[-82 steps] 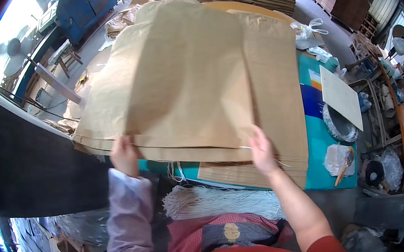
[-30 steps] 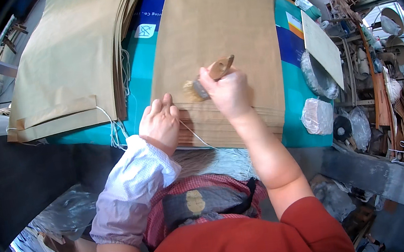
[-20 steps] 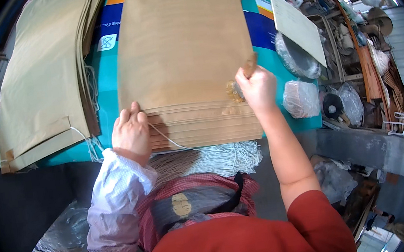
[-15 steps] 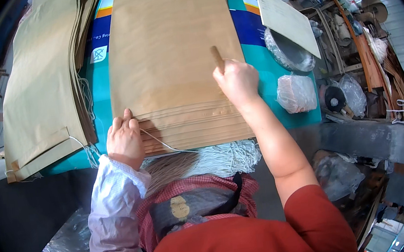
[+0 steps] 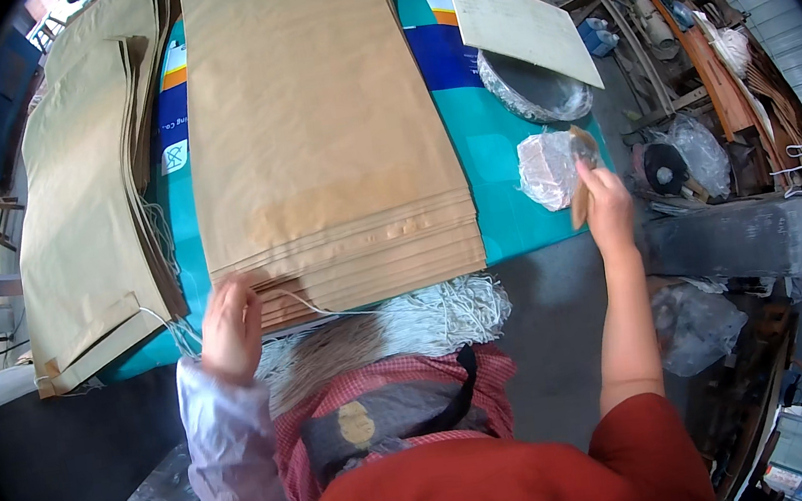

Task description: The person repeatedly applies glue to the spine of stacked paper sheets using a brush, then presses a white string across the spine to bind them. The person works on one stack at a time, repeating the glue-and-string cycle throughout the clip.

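Observation:
A stack of brown paper bags (image 5: 314, 111) lies before me, its near edges fanned out in steps. A darker, damp-looking band crosses the top bag near these edges. My left hand (image 5: 230, 322), in a pale sleeve cover, is at the stack's near left corner. Its fingers are bent together; what lies between them is hidden. A white cord (image 5: 318, 308) runs from beside that hand over the stepped edges. Off to the right, my right hand (image 5: 606, 205) grips a flat brown brush-like tool (image 5: 579, 201), beside a plastic-wrapped pale block (image 5: 545, 171).
More paper bags (image 5: 83, 189) with cords lie at the left on the teal printed sheet (image 5: 508, 227). A bundle of white cords (image 5: 429, 317) hangs at the near edge. A plastic-covered round basin (image 5: 533, 99) under a pale board (image 5: 524, 25) stands at the far right.
My right hand has moved right with the tool, from above the bag stack to beside the wrapped block. My left hand has shifted slightly down and left, its fingers more bent.

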Demonstrator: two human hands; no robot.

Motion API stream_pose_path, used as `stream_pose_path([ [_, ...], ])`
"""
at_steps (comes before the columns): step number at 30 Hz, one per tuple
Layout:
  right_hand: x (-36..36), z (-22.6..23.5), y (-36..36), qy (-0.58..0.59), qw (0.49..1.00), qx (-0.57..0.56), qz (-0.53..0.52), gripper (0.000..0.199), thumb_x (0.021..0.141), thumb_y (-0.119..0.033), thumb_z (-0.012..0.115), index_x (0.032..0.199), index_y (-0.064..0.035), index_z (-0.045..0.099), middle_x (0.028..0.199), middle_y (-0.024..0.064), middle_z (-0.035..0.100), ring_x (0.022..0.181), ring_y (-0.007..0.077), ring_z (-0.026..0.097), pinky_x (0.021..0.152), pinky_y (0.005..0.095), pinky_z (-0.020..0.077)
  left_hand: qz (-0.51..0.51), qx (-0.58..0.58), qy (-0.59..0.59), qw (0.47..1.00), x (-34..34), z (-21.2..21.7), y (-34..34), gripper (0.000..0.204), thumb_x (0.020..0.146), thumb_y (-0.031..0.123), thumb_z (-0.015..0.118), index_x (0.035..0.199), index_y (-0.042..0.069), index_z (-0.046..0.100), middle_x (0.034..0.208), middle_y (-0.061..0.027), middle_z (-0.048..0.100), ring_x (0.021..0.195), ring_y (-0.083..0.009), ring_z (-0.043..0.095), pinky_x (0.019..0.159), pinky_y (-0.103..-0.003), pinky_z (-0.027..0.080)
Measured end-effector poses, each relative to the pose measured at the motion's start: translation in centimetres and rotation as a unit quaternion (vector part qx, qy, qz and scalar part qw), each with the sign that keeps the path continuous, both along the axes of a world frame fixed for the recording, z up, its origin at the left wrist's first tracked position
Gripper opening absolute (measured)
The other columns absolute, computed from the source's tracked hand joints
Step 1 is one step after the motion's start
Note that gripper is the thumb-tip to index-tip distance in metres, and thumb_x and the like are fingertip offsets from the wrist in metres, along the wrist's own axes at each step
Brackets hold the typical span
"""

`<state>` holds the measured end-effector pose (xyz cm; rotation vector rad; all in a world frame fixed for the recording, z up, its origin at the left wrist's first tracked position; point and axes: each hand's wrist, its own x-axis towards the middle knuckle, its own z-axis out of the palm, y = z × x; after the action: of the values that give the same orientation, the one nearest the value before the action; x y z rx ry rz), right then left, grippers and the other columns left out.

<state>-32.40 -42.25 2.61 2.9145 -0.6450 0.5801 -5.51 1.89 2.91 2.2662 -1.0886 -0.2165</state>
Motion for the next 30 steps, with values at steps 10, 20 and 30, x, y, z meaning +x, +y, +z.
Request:
stream_pose_path([
  [10, 5.3, -1.9, 22.3, 0.066, 0.684, 0.633, 0.355, 0.014, 0.088, -0.008, 0.059, 0.096, -0.0003, 0.067, 0.089, 0.0097, 0.064, 0.082, 0.0210, 0.060, 0.073, 0.0321, 0.0471, 0.025, -0.033, 0.175, 0.984, -3.3, 10.7, 1.4, 0.003, 0.079, -0.003, 0.064, 0.080, -0.002, 0.061, 0.068, -0.0093, 0.061, 0.060, -0.0160, 0.059, 0.056, -0.026, 0.046],
  [20, 12.9, -0.5, 6.5, -0.081, 0.776, 0.623, 0.054, 0.009, 0.081, -0.005, 0.067, 0.086, 0.0019, 0.067, 0.080, 0.0053, 0.068, 0.072, 0.0097, 0.060, 0.066, 0.0239, 0.0482, 0.056, -0.031, 0.039, 0.997, 8.7, 0.5, -1.4, 0.009, 0.077, 0.004, 0.066, 0.084, -0.002, 0.068, 0.076, -0.0128, 0.064, 0.065, -0.0220, 0.062, 0.061, -0.029, 0.048],
  [30, 14.5, -5.8, 5.7, -0.048, 0.748, 0.662, -0.020, 0.014, 0.071, -0.002, 0.070, 0.073, -0.0055, 0.057, 0.071, -0.0016, 0.052, 0.071, 0.0083, 0.052, 0.062, 0.0236, 0.0427, 0.126, 0.033, -0.213, 0.968, 7.0, -3.4, -3.5, 0.021, 0.067, 0.010, 0.076, 0.085, 0.004, 0.065, 0.086, -0.0073, 0.061, 0.089, -0.0276, 0.058, 0.079, -0.037, 0.045],
])
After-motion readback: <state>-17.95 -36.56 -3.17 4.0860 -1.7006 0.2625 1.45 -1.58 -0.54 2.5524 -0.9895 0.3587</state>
